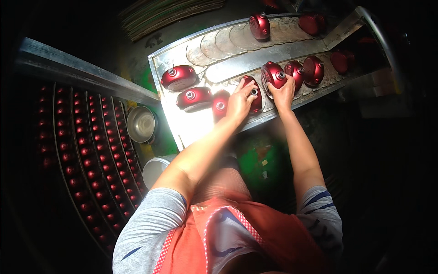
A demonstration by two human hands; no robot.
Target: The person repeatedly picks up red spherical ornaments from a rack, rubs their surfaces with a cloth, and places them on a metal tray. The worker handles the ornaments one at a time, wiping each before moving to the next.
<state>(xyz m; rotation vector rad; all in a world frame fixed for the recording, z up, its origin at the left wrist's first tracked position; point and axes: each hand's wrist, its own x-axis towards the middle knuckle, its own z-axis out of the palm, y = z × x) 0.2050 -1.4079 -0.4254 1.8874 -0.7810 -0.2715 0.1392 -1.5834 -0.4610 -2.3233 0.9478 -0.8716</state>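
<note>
Several glossy red, rounded metal vessels with short threaded necks stand on a metal conveyor of overlapping plates (222,42). My left hand (242,101) lies with its fingers over one red vessel (256,102), around its neck. With the thumb and fingers of my right hand (283,89) I grip another red vessel (273,73), which is tilted beside its neighbours. One more red vessel (220,104) sits just left of my left hand, and two others (194,98) (178,78) rest at the conveyor's left end.
Long racks (82,150) with many red vessels stand at the left, behind a metal beam (89,70). A metal bowl (141,124) and a pale bucket (157,171) are beside the conveyor's near left corner. Stacked sheets or boards (164,15) lie beyond it. A metal rail (379,34) rises at the right.
</note>
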